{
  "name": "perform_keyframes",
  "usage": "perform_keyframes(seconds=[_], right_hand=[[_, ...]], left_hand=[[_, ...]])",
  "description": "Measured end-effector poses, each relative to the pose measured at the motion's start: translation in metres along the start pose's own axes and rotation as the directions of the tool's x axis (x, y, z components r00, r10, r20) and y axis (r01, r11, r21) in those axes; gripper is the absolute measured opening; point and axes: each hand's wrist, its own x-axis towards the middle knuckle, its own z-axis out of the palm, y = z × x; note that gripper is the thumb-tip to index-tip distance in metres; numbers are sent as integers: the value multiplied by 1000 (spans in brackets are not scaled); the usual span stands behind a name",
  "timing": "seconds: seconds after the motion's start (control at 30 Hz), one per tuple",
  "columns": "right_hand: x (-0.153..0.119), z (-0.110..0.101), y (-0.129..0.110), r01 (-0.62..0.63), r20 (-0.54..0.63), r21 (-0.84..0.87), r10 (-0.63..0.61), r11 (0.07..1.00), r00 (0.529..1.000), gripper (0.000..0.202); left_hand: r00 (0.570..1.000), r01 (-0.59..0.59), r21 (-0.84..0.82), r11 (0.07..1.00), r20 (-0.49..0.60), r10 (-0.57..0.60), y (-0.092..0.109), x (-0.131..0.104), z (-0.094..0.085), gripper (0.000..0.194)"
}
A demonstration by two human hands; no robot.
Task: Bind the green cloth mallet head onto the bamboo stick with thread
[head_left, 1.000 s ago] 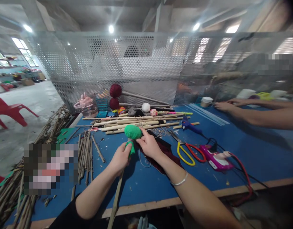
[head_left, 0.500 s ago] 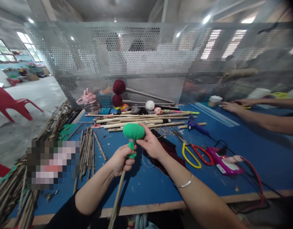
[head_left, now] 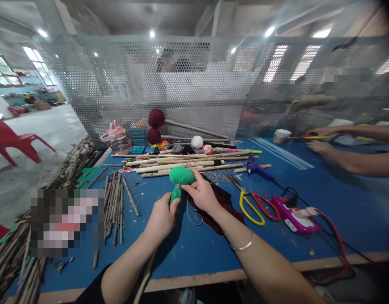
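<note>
Left of the scissors (head_left: 246, 191), our left hand (head_left: 162, 215) closes round the stick (head_left: 146, 272) below its green head (head_left: 180, 175); our right hand (head_left: 202, 192), half-curled, holds that head. Slack fingers could let the cloth loosen.

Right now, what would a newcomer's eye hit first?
The bright green padded head, mid-view, with the left hand below it and the right hand at its right side. Next, the scissors with yellow and red handles, right of that hand, and the magenta power strip farther right. Behind, two dark red balls near the perforated screen.
</note>
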Motion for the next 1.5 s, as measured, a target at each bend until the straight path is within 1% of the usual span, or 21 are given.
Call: perform_keyframes(seconds=[0.1, 0.17, 0.23, 0.3, 0.37, 0.43, 0.53, 0.6, 0.7, 0.77, 0.8, 0.87, 0.93, 1.0, 1.07, 1.13, 1.23, 1.3, 1.37, 1.43, 1.5], right_hand=[[0, 3, -2, 16, -13, 16, -15, 1000, 1000, 55], [-1, 5, -2, 37, -61, 71, -33, 997, 998, 50], [-2, 7, 0, 44, -100, 120, -32, 992, 995, 36], [-3, 9, 0, 30, -78, 151, -18, 988, 997, 21], [-4, 12, -2, -4, -8, 204, 6, 979, 1000, 22], [-2, 16, -7, -54, 54, 306, 40, 950, 998, 22], [1, 23, -16, -172, 162, 494, 104, 852, 981, 21], [4, 26, -21, -280, 283, 591, 131, 757, 950, 24], [5, 28, -21, -456, 522, 646, 81, 612, 849, 28], [3, 28, -18, -545, 637, 646, 15, 535, 771, 31], [2, 27, -16, -570, 663, 649, -8, 504, 748, 32], [0, 27, -11, -572, 649, 675, -7, 467, 761, 30], [-1, 28, -7, -537, 581, 708, 54, 460, 812, 28], [-1, 28, -3, -504, 509, 728, 125, 465, 851, 28], [-2, 28, 1, -499, 490, 726, 155, 474, 858, 29], [-2, 28, 2, -510, 507, 713, 149, 481, 849, 28], [-2, 30, 2, -489, 469, 723, 174, 488, 866, 28], [-3, 31, -1, -451, 408, 741, 199, 498, 891, 29], [-3, 31, -5, -422, 389, 754, 176, 504, 904, 26], [-5, 28, -9, -423, 435, 757, 98, 499, 895, 21], [-7, 24, -13, -439, 501, 749, 9, 496, 865, 26]], left_hand=[[999, -26, -65, 998, -28, 24, 1, 3, -5, 24], [996, 86, -237, 968, 40, -79, 3, 4, -8, 27], [970, 240, -425, 873, 137, -199, 6, 5, -12, 31], [947, 322, -556, 766, 205, -249, 9, 4, -16, 35], [939, 343, -641, 687, 249, -237, 12, 3, -20, 36], [920, 386, -700, 601, 341, -193, 14, 2, -25, 34], [839, 515, -747, 420, 539, -70, 17, 0, -31, 29], [794, 574, -759, 307, 607, 15, 17, -2, -35, 25], [782, 601, -765, 231, 623, 31, 15, -5, -38, 24], [764, 626, -744, 233, 646, 10, 12, -6, -37, 28], [751, 638, -730, 245, 660, 9, 11, -6, -36, 30], [732, 644, -706, 294, 680, 31, 8, -5, -31, 33], [736, 611, -694, 381, 675, 48, 6, -3, -26, 35], [772, 530, -678, 510, 634, 42, 7, -1, -21, 36], [822, 411, -629, 659, 569, 30, 10, -2, -18, 36], [867, 305, -536, 787, 498, 3, 15, -6, -17, 36], [932, 252, -386, 887, 344, -115, 22, -15, -17, 37], [967, 226, -387, 894, 200, -158, 24, -21, -15, 38], [976, 219, -495, 841, 130, -177, 26, -24, -14, 38], [963, 268, -635, 724, 199, -181, 26, -24, -17, 37], [911, 394, -719, 573, 386, -142, 25, -22, -22, 31]])
